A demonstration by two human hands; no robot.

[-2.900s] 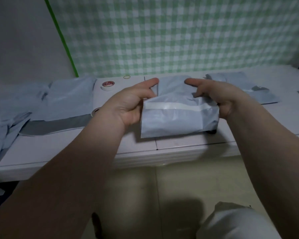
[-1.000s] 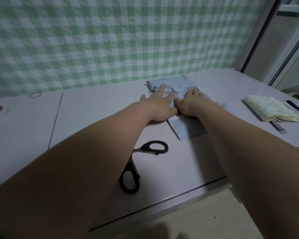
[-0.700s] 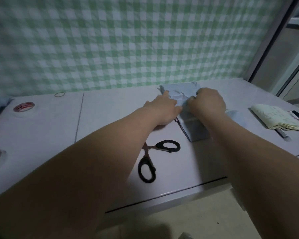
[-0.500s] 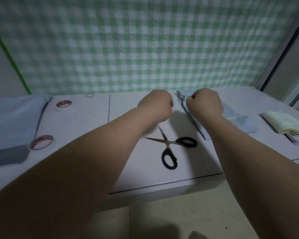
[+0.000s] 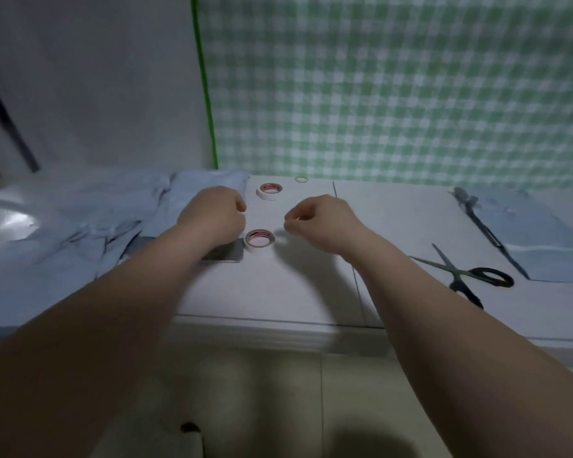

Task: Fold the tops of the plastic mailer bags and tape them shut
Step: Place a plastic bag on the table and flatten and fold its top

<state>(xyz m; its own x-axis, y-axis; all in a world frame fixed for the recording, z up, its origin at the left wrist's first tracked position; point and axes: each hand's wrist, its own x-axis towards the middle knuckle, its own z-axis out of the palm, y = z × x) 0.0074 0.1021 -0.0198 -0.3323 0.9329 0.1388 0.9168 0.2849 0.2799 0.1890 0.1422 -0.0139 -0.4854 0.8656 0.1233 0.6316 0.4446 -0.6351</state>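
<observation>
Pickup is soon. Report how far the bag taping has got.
Looks done: folded bags at right, one showing a strip. In hand: nothing; left hand and right hand hover curled beside the near tape roll. Left: the bag pile at left.

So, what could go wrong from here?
1. The scissors lie open on the table, to the right of the right hand; a reach that way could catch the blades.
2. The near tape roll sits between that hand and the left hand; a fumbled grab might send it rolling off the table.
</observation>
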